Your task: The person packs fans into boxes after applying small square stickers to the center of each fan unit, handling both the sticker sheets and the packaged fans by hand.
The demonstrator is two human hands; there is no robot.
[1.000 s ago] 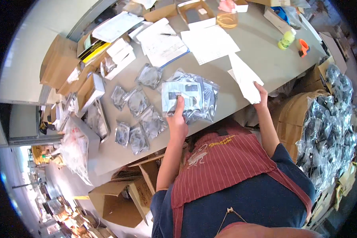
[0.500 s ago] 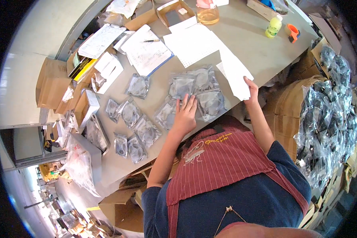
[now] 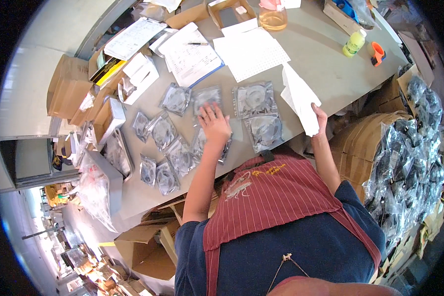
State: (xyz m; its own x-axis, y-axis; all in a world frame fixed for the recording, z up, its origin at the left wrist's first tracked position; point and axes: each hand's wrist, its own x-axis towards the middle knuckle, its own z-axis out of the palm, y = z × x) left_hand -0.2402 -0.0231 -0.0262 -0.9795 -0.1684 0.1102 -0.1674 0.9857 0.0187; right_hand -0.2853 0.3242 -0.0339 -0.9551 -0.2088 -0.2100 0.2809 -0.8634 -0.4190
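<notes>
My left hand lies with fingers spread on a clear plastic bag of something dark, its contents partly hidden. Under and beside its wrist lies another such bag. To the right, a clear bag with a ring-shaped part lies above a similar clear bag, the two touching. Several more clear bags of dark parts are spread to the left of the hand. My right hand is closed on folded white paper, held near the table's front edge.
Printed sheets and a clipboard of papers lie farther back on the grey table. A yellow-green bottle and an orange tape dispenser stand at right. A big carton holds many bagged parts. Grey bin at left.
My left hand has slid left, and the bag under its fingers has shifted left, away from the two bags on the right. My right hand still holds the paper.
</notes>
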